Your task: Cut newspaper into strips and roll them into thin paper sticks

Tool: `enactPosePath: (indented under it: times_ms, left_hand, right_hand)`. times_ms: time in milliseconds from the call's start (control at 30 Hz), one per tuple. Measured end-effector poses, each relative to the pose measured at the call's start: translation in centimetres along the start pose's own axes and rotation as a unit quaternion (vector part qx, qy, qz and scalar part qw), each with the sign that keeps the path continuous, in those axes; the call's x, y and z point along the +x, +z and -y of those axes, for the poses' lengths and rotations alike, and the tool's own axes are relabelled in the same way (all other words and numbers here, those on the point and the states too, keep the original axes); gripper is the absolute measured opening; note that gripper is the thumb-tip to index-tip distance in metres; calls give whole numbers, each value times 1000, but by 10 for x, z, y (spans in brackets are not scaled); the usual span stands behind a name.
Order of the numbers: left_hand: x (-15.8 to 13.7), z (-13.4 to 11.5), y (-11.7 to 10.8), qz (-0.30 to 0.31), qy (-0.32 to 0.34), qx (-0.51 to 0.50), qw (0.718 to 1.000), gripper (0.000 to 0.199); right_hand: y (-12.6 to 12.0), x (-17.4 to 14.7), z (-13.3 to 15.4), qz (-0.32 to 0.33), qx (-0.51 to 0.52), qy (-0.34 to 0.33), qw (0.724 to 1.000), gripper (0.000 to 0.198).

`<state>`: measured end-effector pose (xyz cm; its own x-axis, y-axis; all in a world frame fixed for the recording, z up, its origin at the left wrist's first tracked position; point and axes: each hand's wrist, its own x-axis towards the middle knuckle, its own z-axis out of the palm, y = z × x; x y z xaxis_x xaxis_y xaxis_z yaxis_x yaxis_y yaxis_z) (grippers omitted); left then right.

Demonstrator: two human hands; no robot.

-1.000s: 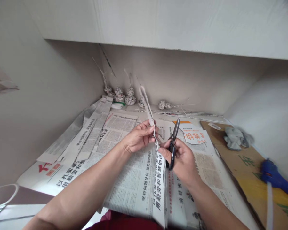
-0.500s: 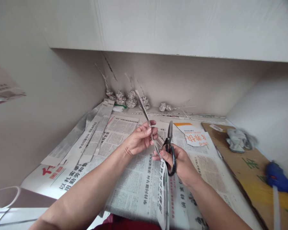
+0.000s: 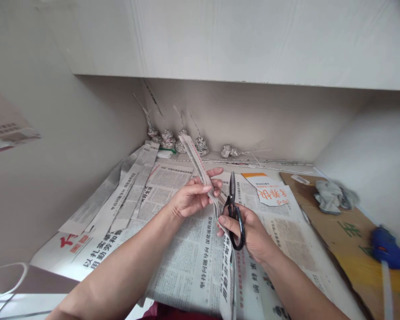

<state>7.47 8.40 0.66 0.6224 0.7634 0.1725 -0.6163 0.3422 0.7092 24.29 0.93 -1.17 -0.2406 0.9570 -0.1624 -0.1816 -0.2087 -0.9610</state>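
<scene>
My left hand [image 3: 198,193] pinches a long folded newspaper strip [image 3: 195,155] between thumb and fingers; its upper end points up and away to the left. In my right hand [image 3: 245,226] are black-handled scissors [image 3: 234,206], their blades closed together and pointing away from me. The right thumb also presses on the lower stretch of the strip, which hangs down toward my lap. Under both hands lie printed newspaper sheets [image 3: 176,258]. Cut newspaper strips [image 3: 130,191] are spread to the left of my left hand.
Several coiled-paper gourd shapes [image 3: 167,140] stand along the back wall, and another gourd shape [image 3: 230,151] lies on its side. Thin paper rods [image 3: 276,164] lie behind. On the right, cardboard [image 3: 333,235] bears a grey cloth [image 3: 328,195] and a blue glue gun [image 3: 386,246].
The strip has turned so its printed flat face shows, and its upper end has shifted a little left and down. Both hands keep their hold; the scissors stay in the right hand.
</scene>
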Motion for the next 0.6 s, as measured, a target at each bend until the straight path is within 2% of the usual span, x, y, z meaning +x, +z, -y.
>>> enactPosePath:
  times_ms: [133,433,600]
  left_hand:
    - [1,-2,0,12,-6,-5,1000,59]
    - [0,-2,-3,17,2,-29,999,56]
    - [4,-4,-4,-20,26,-53,998,53]
  right_hand:
    - [1,0,0,-2,-7,-13,1000,34]
    - [2,-1,2,-21,-21,2,1000,41]
    - [4,-2,3,-56,-38,-9,998,37]
